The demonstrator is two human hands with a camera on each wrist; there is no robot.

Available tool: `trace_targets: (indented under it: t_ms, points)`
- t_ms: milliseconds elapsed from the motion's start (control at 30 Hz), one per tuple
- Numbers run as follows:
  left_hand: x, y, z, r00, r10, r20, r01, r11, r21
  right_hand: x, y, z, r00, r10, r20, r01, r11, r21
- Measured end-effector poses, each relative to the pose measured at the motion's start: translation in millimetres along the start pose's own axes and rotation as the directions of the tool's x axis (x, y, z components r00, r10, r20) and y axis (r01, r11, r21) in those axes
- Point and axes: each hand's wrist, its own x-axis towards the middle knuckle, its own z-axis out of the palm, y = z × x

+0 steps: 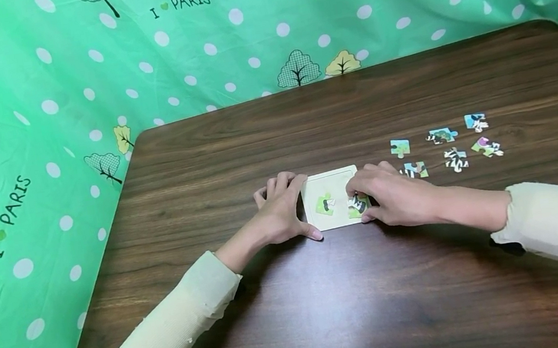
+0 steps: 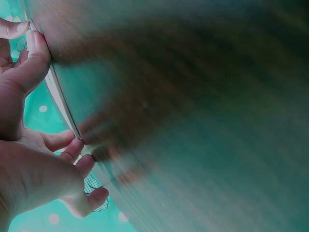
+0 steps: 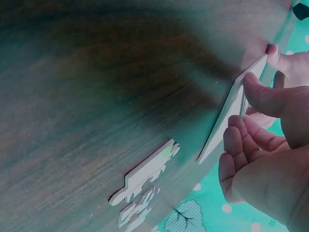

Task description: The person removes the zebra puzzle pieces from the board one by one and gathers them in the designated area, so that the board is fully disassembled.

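A white puzzle tray (image 1: 337, 180) lies on the dark table. My left hand (image 1: 280, 209) grips its left side, thumb at the near corner and fingers at the far one. A green puzzle piece with a black-and-white print (image 1: 323, 205) sits in the tray's left part. At the right side, my right hand (image 1: 394, 193) pinches another green, black and white puzzle piece (image 1: 357, 206) against the tray. The right wrist view shows the right thumb and curled fingers over the tray's edge (image 3: 219, 125); the pinched piece is mostly hidden there.
Several loose puzzle pieces lie to the right of the right hand, among them a light green one (image 1: 400, 148), a zebra-striped one (image 1: 455, 160) and a blue one (image 1: 476, 122). A green dotted curtain (image 1: 238, 37) hangs behind the wooden table (image 1: 231, 139).
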Motion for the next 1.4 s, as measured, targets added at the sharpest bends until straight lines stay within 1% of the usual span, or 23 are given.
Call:
trace_targets:
  t_ms: [133,267,400,467,533,567,633,700,767,867,1033,1100,1200,1267,1333,1400]
  points:
    - [0.0,0.5,0.8,1.0,0.0,-0.003,0.0,1.0,0.001,-4,2,-4,1.0,-0.019,-0.002,0.019,0.998,-0.06]
    - [0.2,0.8,1.5,1.0,0.0,0.0,0.0,1.0,0.003,-13,10,-13,1.0,-0.014,-0.023,0.013,0.998,-0.064]
    - [0.4,0.7,1.8,1.0,-0.001,0.006,0.001,1.0,0.0,-29,28,-27,0.997,-0.018,-0.074,0.015,0.999,-0.045]
    - [0.3,0.6,1.8,1.0,-0.005,0.008,0.005,1.0,-0.004,-41,40,-34,0.993,-0.038,-0.111,0.031,0.998,-0.059]
    - [0.1,0.5,1.4,1.0,-0.009,0.007,0.009,1.0,-0.004,-53,54,-41,0.99,-0.043,-0.133,0.03,0.995,-0.093]
    - [-0.1,0.5,1.1,1.0,-0.011,0.006,0.011,1.0,-0.004,-59,60,-45,0.991,-0.031,-0.133,0.017,0.994,-0.107]
    - [-0.3,0.4,0.6,1.0,-0.012,0.002,0.012,1.0,-0.001,-72,72,-51,0.993,0.024,-0.116,-0.037,0.992,-0.118]
    - [-0.5,0.4,0.1,1.0,-0.012,0.0,0.012,1.0,0.002,-83,82,-56,0.993,0.094,-0.07,-0.102,0.987,-0.121]
    - [-0.7,0.3,0.0,1.0,-0.01,0.002,0.01,1.0,0.003,-92,89,-59,0.988,0.153,-0.025,-0.154,0.98,-0.129]
    - [-1.0,0.1,0.3,1.0,-0.009,0.008,0.009,1.0,-0.003,-100,96,-61,0.982,0.19,0.024,-0.185,0.973,-0.14]
    - [-0.5,0.2,1.7,1.0,-0.007,0.009,0.007,1.0,-0.01,-103,98,-60,0.969,0.231,0.084,-0.214,0.961,-0.177]
    - [-0.3,0.5,1.9,1.0,-0.007,0.009,0.007,1.0,-0.011,-102,97,-61,0.97,0.225,0.092,-0.202,0.956,-0.214]
    - [-0.3,0.9,1.7,1.0,-0.005,0.01,0.005,1.0,-0.012,-97,94,-65,0.987,0.154,0.044,-0.138,0.958,-0.253]
    - [-0.2,1.0,1.4,1.0,-0.002,0.011,0.002,1.0,-0.011,-90,90,-66,0.997,0.08,-0.019,-0.082,0.965,-0.25]
    - [-0.1,1.2,1.0,1.0,-0.002,0.013,0.002,1.0,-0.012,-80,83,-66,0.997,0.033,-0.072,-0.047,0.975,-0.215]
    - [0.0,1.5,0.8,1.0,-0.005,0.014,0.005,1.0,-0.011,-66,72,-62,0.996,0.034,-0.088,-0.046,0.99,-0.137]
